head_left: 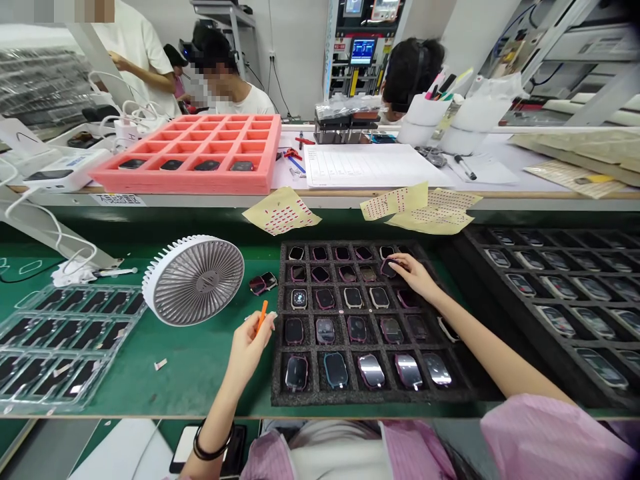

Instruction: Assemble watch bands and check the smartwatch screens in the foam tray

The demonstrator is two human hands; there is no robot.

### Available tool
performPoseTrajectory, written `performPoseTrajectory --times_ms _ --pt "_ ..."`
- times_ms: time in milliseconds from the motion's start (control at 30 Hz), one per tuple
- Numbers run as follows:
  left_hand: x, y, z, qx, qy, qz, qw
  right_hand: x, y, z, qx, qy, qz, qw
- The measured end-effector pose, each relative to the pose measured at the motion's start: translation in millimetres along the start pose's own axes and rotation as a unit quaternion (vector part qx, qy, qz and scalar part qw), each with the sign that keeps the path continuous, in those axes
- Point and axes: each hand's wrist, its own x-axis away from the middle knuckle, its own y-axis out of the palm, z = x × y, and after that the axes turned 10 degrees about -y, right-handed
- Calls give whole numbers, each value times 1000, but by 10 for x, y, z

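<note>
My left hand (250,350) pinches a thin orange stick (261,316) above the green mat, just left of a black foam tray (305,398). The tray holds rows of smartwatch bodies, some with dark screens and some with shiny backs. My right hand (413,275) reaches over the tray's upper right, its fingertips on a dark watch body (387,269) that is partly hidden by the fingers. A pair of loose watch bodies (263,283) lies on the mat beside the tray's left edge.
A white-and-grey desk fan (193,280) stands left of the tray, beyond it a clear plastic blister tray (65,347). A second black tray (560,313) lies right. Adhesive-dot sheets (281,210) sit on the bench edge; a pink foam tray (185,150) and co-workers are behind.
</note>
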Motion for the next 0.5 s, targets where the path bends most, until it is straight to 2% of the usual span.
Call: performPoseTrajectory --times_ms 167,300,400,500 --pt "8 -55 -26 8 -1 6 1000 12 -180 -33 35 3 -54 998" --pt "0 -85 -47 2 -5 7 1000 44 -181 -59 105 -35 -102 989" --pt "-3 -114 -77 -21 -11 9 1000 81 -126 -98 234 -100 -127 959" --pt "-2 -160 -131 -40 -9 17 999 115 -85 -150 362 -115 -124 917"
